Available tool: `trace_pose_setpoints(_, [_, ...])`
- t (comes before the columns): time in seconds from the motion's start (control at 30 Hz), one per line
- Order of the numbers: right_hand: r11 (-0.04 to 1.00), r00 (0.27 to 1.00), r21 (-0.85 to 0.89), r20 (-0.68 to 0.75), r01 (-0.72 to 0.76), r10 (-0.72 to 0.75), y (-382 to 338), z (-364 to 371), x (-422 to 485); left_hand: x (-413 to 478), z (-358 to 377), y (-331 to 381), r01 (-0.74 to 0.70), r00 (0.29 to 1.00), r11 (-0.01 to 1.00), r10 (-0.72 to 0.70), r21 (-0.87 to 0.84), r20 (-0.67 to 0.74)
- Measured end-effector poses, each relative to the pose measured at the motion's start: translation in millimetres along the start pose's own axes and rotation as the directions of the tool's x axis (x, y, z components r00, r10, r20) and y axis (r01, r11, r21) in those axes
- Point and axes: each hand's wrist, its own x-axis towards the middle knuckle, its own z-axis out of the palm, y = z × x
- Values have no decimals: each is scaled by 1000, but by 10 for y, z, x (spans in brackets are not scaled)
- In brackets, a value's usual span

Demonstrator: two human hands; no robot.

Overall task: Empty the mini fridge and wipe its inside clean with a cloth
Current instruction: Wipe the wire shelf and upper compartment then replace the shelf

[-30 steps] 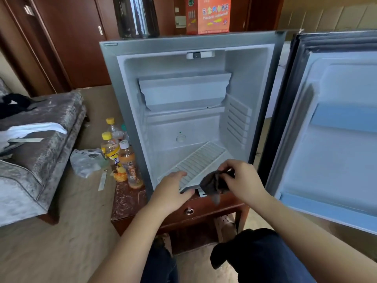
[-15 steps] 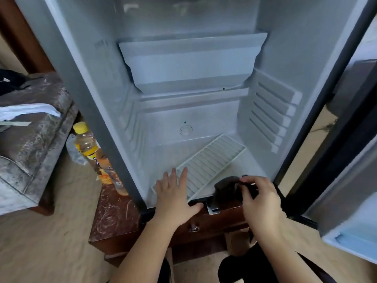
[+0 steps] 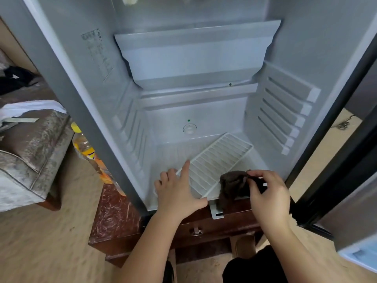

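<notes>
The mini fridge [image 3: 306, 37] is pale grey-white inside, with one small green dot [image 3: 189, 120]. The wire shelf [image 3: 216, 160] is white, in parallel bars. The cloth [image 3: 232, 184] is dark brown. The bottle [image 3: 85, 148] has a yellow-orange label. The cabinet [image 3: 114, 217] is marbled red-brown.

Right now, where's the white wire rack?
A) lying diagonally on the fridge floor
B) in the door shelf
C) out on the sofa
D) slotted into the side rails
A: the white wire rack lies diagonally across the fridge floor, clear of the side rails, and the right hand pinches the dark cloth at its near end.
</notes>
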Motion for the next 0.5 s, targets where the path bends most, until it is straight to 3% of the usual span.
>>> trace_pose_setpoints(0.27, [999,998,-32,60,-16,18,24,91,45,-134,-200,-15,-1,995,973,-22,-231,-98])
trace_pose_setpoints(0.43, [999,996,35,-88,21,-18,-42,253,205,-163,-265,-25,-42,978,939,-31,-342,-207])
trace_pose_setpoints(0.5, [998,997,35,-54,53,-51,-37,348,280,-148,-291,-24,-60,971,938,-24,-342,-236])
